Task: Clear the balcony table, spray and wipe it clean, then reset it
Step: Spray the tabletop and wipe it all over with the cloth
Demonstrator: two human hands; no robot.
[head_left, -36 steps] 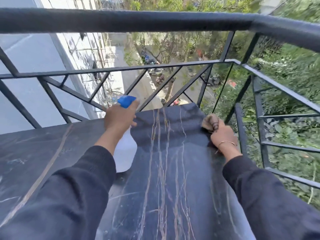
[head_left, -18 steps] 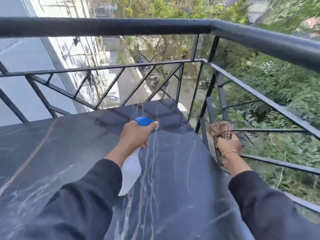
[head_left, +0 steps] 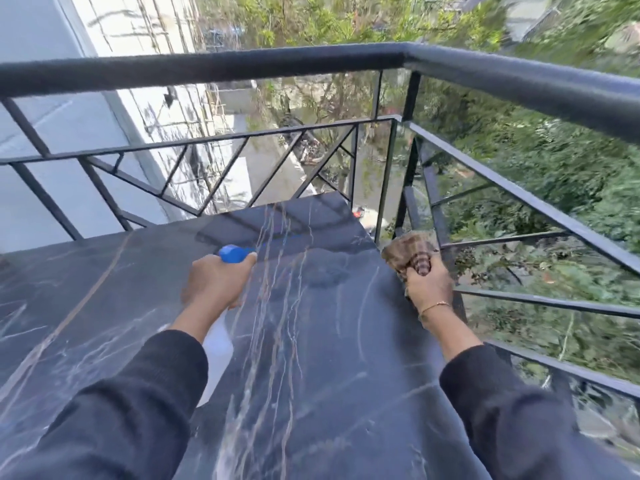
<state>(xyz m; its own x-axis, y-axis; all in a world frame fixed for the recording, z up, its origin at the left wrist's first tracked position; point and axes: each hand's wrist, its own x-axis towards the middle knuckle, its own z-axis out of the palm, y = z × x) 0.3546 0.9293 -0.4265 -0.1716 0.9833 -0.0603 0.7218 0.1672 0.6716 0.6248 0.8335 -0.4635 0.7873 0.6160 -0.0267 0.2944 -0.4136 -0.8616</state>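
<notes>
One table (head_left: 329, 341): dark marble-look top w/ pale and tan veins, filling the near and centre of the view, its far right corner reaching close to the railing corner. Nothing else stands on the visible top.

One spray bottle (head_left: 235, 253): blue head pointing right and away, white body showing below the wrist. Left hand (head_left: 214, 285) is wrapped round the bottle's neck, fingers curled on it, holding it above the table, approx. mid-surface. Can't tell if the trigger is squeezed; the frame is motion-blurred.

One cloth (head_left: 410, 252): brownish, striped, bunched up. Right hand (head_left: 429, 289) grips it in a fist at the table's right edge, the cloth sticking out on the far side of the fingers, by the edge near the far right corner. Can't tell if the cloth touches the top. One thin bracelet (head_left: 434, 306) on the right wrist.

Two dark sleeves (head_left: 114, 417), one per arm, coming in from the near side; the left one covers part of the near-left table and hides most of the bottle's body.

One black metal railing (head_left: 381, 62) w/ thick top rail, wrapping the far and right sides, thinner diagonal bars below. Beyond it: white wall (head_left: 41, 133) far left, green trees (head_left: 571, 174) right and far.
</notes>
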